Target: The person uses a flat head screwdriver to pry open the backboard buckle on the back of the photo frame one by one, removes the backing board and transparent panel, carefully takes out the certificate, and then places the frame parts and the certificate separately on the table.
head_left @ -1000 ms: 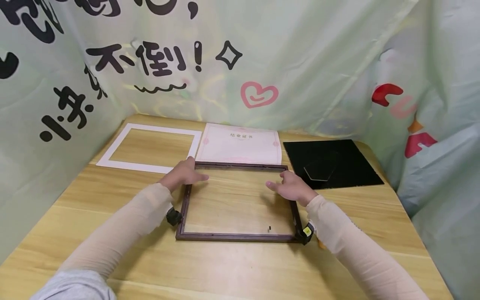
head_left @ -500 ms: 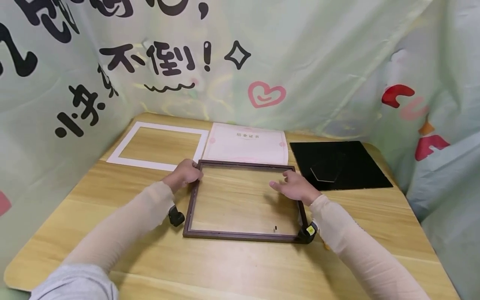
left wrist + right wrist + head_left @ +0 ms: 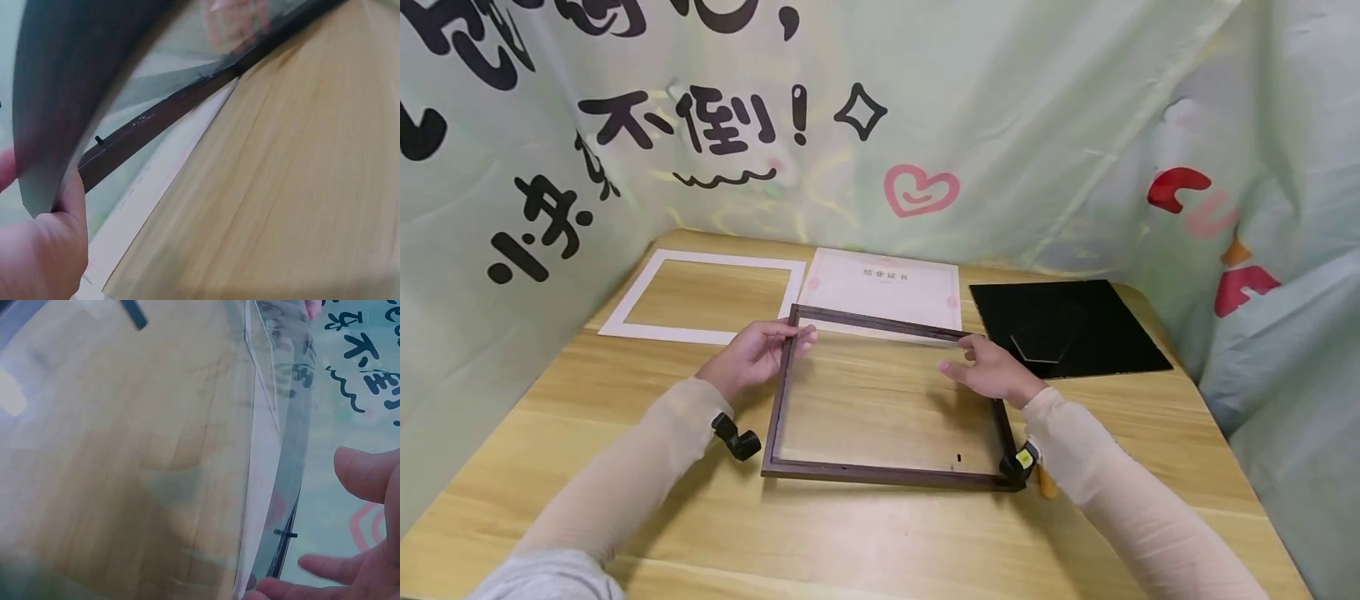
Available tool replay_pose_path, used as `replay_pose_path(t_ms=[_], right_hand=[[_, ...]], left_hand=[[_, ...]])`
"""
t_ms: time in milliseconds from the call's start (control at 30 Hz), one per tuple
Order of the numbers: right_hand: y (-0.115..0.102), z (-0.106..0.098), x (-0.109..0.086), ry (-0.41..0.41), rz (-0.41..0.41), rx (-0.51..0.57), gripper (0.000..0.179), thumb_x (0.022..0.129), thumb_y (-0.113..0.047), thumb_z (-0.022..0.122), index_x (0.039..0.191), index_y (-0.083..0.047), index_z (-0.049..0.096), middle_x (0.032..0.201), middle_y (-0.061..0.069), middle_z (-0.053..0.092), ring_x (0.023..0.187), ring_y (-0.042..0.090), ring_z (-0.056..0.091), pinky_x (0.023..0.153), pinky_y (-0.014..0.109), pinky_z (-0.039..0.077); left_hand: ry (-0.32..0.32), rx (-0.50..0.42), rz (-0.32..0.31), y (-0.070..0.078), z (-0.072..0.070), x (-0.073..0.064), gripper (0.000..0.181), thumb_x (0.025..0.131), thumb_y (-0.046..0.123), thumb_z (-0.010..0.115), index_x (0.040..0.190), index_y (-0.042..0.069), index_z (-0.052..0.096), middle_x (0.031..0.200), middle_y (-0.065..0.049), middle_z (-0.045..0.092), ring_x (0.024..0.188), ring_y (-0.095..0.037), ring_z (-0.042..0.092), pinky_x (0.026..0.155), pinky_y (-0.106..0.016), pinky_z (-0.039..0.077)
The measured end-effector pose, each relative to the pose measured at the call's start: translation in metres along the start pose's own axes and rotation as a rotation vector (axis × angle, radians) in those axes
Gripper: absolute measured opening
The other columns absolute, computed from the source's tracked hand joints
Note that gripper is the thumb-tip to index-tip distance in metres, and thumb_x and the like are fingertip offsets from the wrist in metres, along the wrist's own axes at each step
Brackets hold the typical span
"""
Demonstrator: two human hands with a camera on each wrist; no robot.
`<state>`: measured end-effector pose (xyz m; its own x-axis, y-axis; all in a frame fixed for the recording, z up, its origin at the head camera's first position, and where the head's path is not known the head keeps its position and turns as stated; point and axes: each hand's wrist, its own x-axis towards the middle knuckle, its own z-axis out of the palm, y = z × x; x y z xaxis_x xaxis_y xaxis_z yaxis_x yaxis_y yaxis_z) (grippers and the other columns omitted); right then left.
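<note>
A dark brown picture frame [image 3: 842, 471] with a clear pane is tilted over the table, its upper left corner raised. My left hand [image 3: 752, 354] grips that corner, fingers behind the frame and thumb in front. In the left wrist view, the thumb and palm [image 3: 44, 250] lie along the frame's dark side [image 3: 69, 81]. At the upper right corner rests my right hand [image 3: 992, 371], its fingers loosely extended. The right wrist view shows that thumb [image 3: 369, 475] apart from the fingers. A small black tab [image 3: 285, 534] juts from the frame's edge.
Behind the frame lie a white mat border [image 3: 662, 336] and a pink certificate [image 3: 880, 292]. A black backing board [image 3: 1120, 325] with a stand flap is at the right. An orange handle-like thing [image 3: 1047, 483] shows partly under the right wrist. Printed cloth [image 3: 1037, 125] hangs around the table.
My left hand has closed on the frame's upper left corner and lifted it, tilting the frame. My right hand stays at the upper right corner. The head view shifted slightly.
</note>
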<state>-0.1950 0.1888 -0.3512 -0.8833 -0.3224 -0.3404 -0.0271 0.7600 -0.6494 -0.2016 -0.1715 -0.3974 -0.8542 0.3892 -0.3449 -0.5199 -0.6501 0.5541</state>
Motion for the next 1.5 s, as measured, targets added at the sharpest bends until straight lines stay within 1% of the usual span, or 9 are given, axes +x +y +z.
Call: replay_pose_path(t_ms=[200,333,467,667,767,1133,1200,1333,1500], right_hand=[[-0.025,0.012,0.022,0.029,-0.153,-0.102,0.059,0.096,-0.036,0.060,0.142,-0.003,0.043,0.145,0.020,0.044,0.131,0.039,0.040,0.105,0.052,0.034],[-0.040,0.018,0.045,0.038,-0.210,-0.190,0.063,0.095,-0.035,0.061,0.146,-0.005,0.039,0.146,0.018,0.043,0.134,0.035,0.038,0.107,0.050,0.033],[-0.039,0.019,0.062,0.037,-0.219,-0.231,0.067,0.095,-0.034,0.061,0.148,-0.004,0.035,0.146,0.020,0.042,0.134,0.036,0.039,0.107,0.049,0.033],[-0.036,0.020,0.070,0.053,-0.240,-0.232,0.050,0.092,-0.027,0.065,0.132,-0.001,0.053,0.129,0.022,0.056,0.120,0.035,0.051,0.101,0.046,0.040],[-0.034,0.021,0.071,0.075,-0.256,-0.234,0.041,0.093,-0.026,0.065,0.124,0.000,0.058,0.123,0.020,0.059,0.116,0.034,0.053,0.099,0.045,0.041],[-0.027,0.003,0.061,0.066,-0.159,0.275,0.024,0.105,-0.018,0.043,0.105,0.004,0.053,0.124,0.022,0.058,0.117,0.030,0.053,0.096,0.043,0.043],[-0.024,-0.003,0.056,0.088,-0.157,0.258,0.024,0.104,-0.017,0.045,0.105,0.005,0.053,0.120,0.023,0.058,0.111,0.032,0.054,0.091,0.042,0.044],[-0.014,-0.015,0.046,0.171,-0.141,0.118,0.027,0.101,-0.022,0.052,0.114,0.003,0.055,0.115,0.018,0.058,0.105,0.030,0.053,0.088,0.042,0.044],[-0.001,-0.031,0.034,0.208,-0.075,0.102,0.047,0.100,-0.029,0.055,0.134,0.001,0.045,0.132,0.020,0.050,0.122,0.035,0.047,0.097,0.049,0.042]], left_hand=[[-0.003,-0.031,0.051,-0.005,0.001,0.002,0.009,0.102,0.007,0.045,0.110,0.003,0.042,0.091,-0.011,0.063,0.069,-0.014,0.066,0.060,-0.020,0.052],[0.023,0.076,0.083,-0.009,0.003,0.007,0.025,0.097,-0.001,0.052,0.117,0.003,0.037,0.093,-0.010,0.062,0.067,-0.010,0.063,0.057,-0.017,0.051],[0.067,0.219,0.102,-0.011,0.005,0.012,0.059,0.093,0.002,0.061,0.134,0.017,0.023,0.105,-0.010,0.058,0.075,-0.014,0.062,0.059,-0.020,0.052],[0.086,0.525,0.126,-0.012,0.004,0.018,0.017,0.103,0.021,0.046,0.116,0.010,0.043,0.101,-0.011,0.049,0.090,-0.022,0.055,0.072,-0.030,0.051],[0.101,0.582,0.102,-0.012,0.003,0.022,0.039,0.105,0.035,0.036,0.109,0.000,0.052,0.102,-0.013,0.049,0.090,-0.022,0.053,0.076,-0.031,0.051],[0.176,1.071,0.189,-0.004,0.009,0.010,0.022,0.101,0.016,0.052,0.105,-0.004,0.061,0.110,-0.010,0.054,0.105,-0.026,0.046,0.090,-0.037,0.040],[0.176,1.085,0.198,0.001,0.011,0.006,0.022,0.102,0.016,0.047,0.106,-0.004,0.057,0.119,-0.015,0.054,0.114,-0.030,0.047,0.095,-0.039,0.043],[0.175,0.906,0.186,0.012,0.012,-0.002,0.017,0.106,0.012,0.036,0.107,-0.003,0.045,0.122,-0.024,0.052,0.113,-0.034,0.053,0.092,-0.041,0.050],[0.171,0.701,0.176,0.023,0.012,-0.010,0.013,0.107,0.016,0.032,0.106,0.005,0.040,0.107,-0.014,0.058,0.092,-0.022,0.065,0.085,-0.039,0.053]])
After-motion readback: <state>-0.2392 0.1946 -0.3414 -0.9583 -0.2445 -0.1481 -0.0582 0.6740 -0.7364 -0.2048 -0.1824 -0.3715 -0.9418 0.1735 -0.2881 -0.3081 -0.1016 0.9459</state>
